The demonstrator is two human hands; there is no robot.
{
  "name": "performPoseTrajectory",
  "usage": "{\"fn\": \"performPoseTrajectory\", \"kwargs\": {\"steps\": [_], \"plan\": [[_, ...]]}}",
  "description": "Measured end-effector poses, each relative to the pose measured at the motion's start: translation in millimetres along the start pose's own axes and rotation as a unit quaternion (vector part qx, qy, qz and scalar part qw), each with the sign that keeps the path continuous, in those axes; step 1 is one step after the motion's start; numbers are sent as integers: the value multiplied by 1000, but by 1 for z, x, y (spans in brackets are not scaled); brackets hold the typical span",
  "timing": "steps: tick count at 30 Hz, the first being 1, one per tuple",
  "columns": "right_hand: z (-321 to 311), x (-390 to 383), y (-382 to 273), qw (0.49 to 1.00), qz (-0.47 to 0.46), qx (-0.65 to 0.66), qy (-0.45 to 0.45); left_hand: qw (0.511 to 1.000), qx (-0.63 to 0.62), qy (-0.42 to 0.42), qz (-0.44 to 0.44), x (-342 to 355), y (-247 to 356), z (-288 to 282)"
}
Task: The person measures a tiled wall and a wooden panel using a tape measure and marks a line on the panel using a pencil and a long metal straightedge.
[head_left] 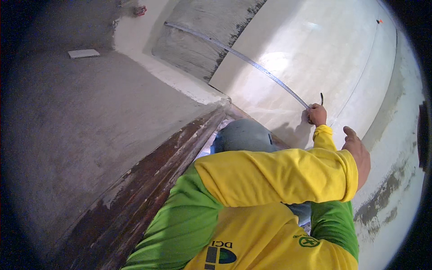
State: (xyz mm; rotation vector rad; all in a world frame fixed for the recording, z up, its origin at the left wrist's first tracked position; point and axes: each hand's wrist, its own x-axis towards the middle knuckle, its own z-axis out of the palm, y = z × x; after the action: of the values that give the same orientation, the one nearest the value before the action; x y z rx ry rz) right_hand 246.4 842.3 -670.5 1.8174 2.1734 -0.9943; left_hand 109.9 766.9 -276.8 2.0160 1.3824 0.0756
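Note:
My right hand [317,115] is closed around the near end of a tape measure [255,64], whose long silver blade runs up and left across the pale panel [288,40] onto rough grey plaster [198,49]. A short black strap or cord sticks up beside that hand. The tape's case is mostly hidden in the fingers. My left forearm crosses over the right one, and my left hand [357,155] hovers at the right, apart from the tape, one finger stretched out and nothing visible in it. Its other fingers are partly hidden.
A thin line [366,60] with an orange tip runs over the panel at right. A brown, worn beam or ledge [148,180] slants along the lower left beside a grey surface [90,117]. A white flat piece [83,53] and a small red object [140,10] lie farther off.

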Motion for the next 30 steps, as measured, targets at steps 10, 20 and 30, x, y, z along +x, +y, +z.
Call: {"fn": "performPoseTrajectory", "kwargs": {"steps": [10,20,30], "plan": [[-5,-5,-10,999,-12,-42,16,1000,3,-19,3,-1,-1,-4],[-5,-6,-10,999,-27,-32,1,999,13,33,8,-5,-2,2],[-10,-11,-19,1000,0,-22,-7,1000,9,16,11,-4,-3,1]]}}
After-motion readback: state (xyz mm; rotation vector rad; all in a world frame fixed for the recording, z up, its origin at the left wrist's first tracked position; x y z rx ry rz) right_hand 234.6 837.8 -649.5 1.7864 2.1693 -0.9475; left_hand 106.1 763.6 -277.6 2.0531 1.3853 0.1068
